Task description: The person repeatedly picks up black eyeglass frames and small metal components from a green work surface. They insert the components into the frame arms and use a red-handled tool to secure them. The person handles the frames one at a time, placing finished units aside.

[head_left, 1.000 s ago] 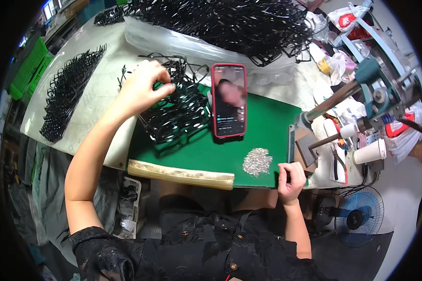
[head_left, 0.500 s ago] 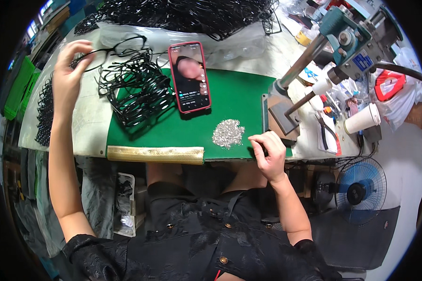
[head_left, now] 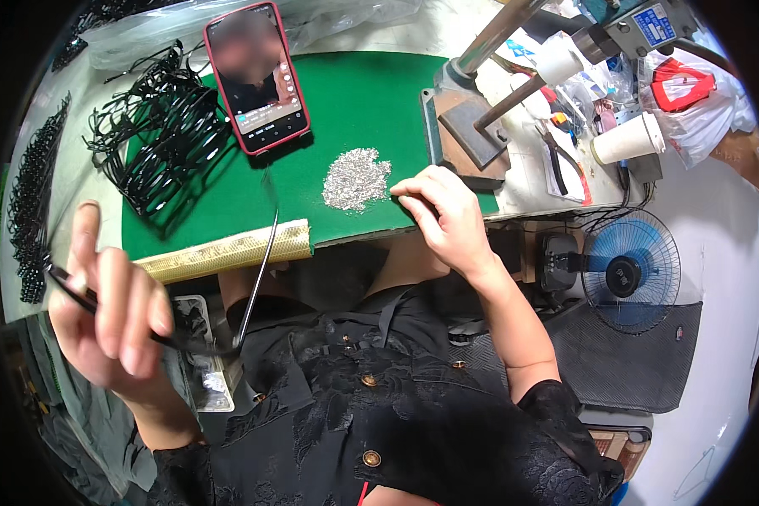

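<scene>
Holding a black glasses frame point(head_left: 257, 285) in the left hand point(head_left: 111, 316), between eight and nine o'clock in the view. Stretching one finger toward twelve, with others bent over the frame; too blurred to tell where the thumb presses. Tilting it so as to send a slim temple up toward one, in front of the gold strip point(head_left: 202, 255).

Aiming both forearms toward eleven. With the right hand point(head_left: 441, 211) near the middle of the view, toward two, at the green mat's point(head_left: 379, 93) near edge. Curling its fingers narrowly, tips at nine o'clock and just beside the silver pile point(head_left: 356, 180); cannot tell whether pinching anything.

Visible from the pile: toward ten, a heap of black frames point(head_left: 156, 126); toward eleven, a red-cased phone point(head_left: 261, 80); toward two, a press base point(head_left: 472, 139).
</scene>
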Tool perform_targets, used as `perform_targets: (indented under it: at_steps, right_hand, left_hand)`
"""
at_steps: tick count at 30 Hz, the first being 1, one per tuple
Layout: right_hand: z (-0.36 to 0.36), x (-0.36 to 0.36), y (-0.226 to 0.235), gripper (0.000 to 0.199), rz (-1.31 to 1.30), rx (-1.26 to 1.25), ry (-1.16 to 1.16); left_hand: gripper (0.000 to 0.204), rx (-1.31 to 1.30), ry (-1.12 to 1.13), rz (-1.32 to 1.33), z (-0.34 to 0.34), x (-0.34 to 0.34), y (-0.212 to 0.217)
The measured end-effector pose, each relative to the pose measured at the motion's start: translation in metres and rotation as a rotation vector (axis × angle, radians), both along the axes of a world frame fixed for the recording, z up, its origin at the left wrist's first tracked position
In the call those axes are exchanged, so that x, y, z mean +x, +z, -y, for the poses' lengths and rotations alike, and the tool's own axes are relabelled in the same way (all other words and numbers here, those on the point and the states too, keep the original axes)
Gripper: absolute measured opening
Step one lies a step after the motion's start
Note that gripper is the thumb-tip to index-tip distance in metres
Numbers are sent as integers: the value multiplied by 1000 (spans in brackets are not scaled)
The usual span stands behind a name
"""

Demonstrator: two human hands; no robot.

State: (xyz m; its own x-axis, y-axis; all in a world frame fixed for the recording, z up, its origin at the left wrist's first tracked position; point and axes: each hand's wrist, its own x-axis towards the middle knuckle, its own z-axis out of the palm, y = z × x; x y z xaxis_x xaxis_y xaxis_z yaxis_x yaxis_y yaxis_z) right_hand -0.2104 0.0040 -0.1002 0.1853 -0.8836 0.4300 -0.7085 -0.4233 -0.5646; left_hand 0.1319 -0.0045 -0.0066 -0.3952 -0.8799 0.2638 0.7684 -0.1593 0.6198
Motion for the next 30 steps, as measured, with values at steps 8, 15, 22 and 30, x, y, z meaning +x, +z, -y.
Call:
perform_targets:
  at_steps: [8,15,22,30]
  right_hand:
    - [-4,1,6,32,-208,0,60]
    - [-7,-6,3,17,-155,-47,18]
    - [0,1,2,9,-11,54,-30]
    - [4,11,3,6,-17,85,-48]
  left_hand:
    - [77,-30,281,565,-28,-47,-5]
    - [53,-447,261,974,-2,-52,-28]
    - [54,-500,361,1081,2,-62,-47]
    - [72,-673,404,1100,12,-73,-47]
